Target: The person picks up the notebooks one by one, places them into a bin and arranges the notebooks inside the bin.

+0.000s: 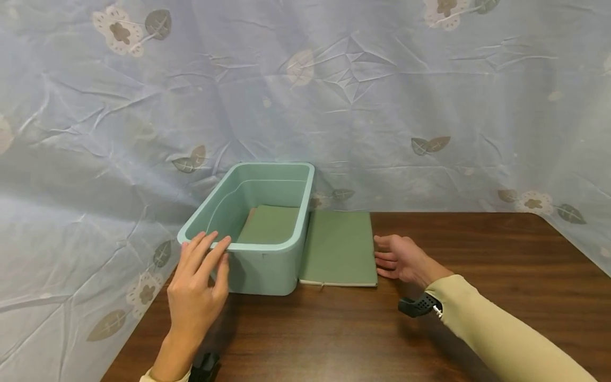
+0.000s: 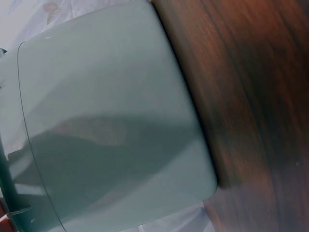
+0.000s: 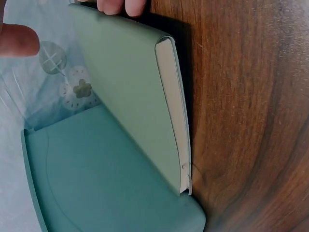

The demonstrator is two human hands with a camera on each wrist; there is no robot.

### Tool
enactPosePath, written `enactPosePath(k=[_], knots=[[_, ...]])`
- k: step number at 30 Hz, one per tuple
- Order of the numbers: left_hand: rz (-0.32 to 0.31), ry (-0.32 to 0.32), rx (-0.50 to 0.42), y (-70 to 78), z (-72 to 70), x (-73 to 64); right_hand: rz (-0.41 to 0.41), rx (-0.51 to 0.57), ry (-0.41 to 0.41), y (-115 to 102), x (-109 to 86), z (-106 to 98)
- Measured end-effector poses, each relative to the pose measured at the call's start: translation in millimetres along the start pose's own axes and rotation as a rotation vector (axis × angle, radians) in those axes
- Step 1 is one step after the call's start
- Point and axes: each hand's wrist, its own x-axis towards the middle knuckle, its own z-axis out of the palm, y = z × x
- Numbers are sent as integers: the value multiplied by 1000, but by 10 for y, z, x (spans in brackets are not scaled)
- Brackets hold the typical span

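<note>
A green hardcover notebook (image 1: pixel 339 249) lies flat on the table, against the right side of a pale green plastic bin (image 1: pixel 267 270). At the notebook's right edge is my right hand (image 1: pixel 403 259), fingertips right at the spine and thumb held apart above the cover. The right wrist view shows the notebook's (image 3: pixel 130 92) cream page block and a thin ribbon at its near corner. My left hand (image 1: pixel 198 289) has its fingertips at the bin's near rim, by the left corner, fingers loosely bent. The left wrist view is filled by the bin's wall (image 2: pixel 111 96).
Inside the bin lies another green notebook (image 1: pixel 271 224), with a brownish edge showing at its left. Brown wood table (image 1: pixel 477 249) extends to the right. A floral cloth (image 1: pixel 382 106) hangs behind and along the left side.
</note>
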Motion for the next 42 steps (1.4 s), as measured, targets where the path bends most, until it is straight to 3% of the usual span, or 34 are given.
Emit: enactPosePath(k=[6,16,27,33,42], knots=[[0,-9,16,17,11,20,-14,13,-21,-9,29,-26],[-1,18,32,23,17,15,2,18,-134,44,101,61],[-9,-25,58,39,25,43,-14,99,-241,13,156,81],[-3,-32,44,19,-20,25,-63,160,-278,26,82,89],[10,-21,20,-16,-87,13,-169,169,-263,39,-92,74]])
